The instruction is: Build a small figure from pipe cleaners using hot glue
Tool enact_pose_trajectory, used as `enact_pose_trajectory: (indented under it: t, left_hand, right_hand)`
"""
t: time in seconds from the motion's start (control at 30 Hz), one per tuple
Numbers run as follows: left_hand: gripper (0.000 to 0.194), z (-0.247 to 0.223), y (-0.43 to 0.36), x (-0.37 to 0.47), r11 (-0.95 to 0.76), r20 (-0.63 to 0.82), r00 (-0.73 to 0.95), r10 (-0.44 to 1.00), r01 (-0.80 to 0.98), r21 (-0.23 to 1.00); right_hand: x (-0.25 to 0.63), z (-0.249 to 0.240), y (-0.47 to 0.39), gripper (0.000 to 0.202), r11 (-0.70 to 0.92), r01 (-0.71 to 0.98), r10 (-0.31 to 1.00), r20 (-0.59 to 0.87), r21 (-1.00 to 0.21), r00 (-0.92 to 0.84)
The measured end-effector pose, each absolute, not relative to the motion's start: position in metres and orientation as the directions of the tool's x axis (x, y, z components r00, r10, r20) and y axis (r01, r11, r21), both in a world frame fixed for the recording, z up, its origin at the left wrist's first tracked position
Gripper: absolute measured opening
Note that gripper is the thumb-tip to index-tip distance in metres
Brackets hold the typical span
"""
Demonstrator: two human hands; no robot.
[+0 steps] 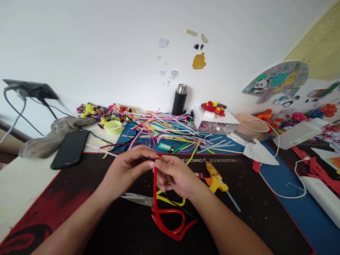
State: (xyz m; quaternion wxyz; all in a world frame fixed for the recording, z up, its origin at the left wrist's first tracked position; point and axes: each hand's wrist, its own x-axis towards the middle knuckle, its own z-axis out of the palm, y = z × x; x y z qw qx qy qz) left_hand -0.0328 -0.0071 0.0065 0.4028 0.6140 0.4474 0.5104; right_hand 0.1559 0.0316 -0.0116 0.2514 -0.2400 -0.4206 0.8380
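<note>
My left hand (132, 170) and my right hand (174, 173) meet above the middle of the dark mat. The fingertips of both are pinched together on a red pipe cleaner (155, 184), which hangs down between them; a small red end shows above the fingers. Beneath the hands lie scissors (170, 232) with red handles, their metal blades toward the left. A bent yellow pipe cleaner (180, 203) passes behind my right hand. To the right, a yellow glue gun (217, 180) rests on the mat with a clear glue stick in it.
Behind the hands spreads a pile of coloured pipe cleaners (167, 125), with a black flask (180, 99) and a white box (217, 124). A phone (69, 150) lies left. A bowl (252, 124), white cable and power strip (322, 198) are right.
</note>
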Motion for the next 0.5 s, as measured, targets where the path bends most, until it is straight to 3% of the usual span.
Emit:
enact_pose_trajectory:
  t: [0.5]
  left_hand:
    - [0.021, 0.0036, -0.003, -0.0385, -0.219, 0.216, 0.035, 0.976, 0.182, 0.959]
  right_hand:
    - [0.1559, -0.0102, 0.0306, 0.054, -0.532, -0.208, 0.603, -0.194, -0.821, -0.774]
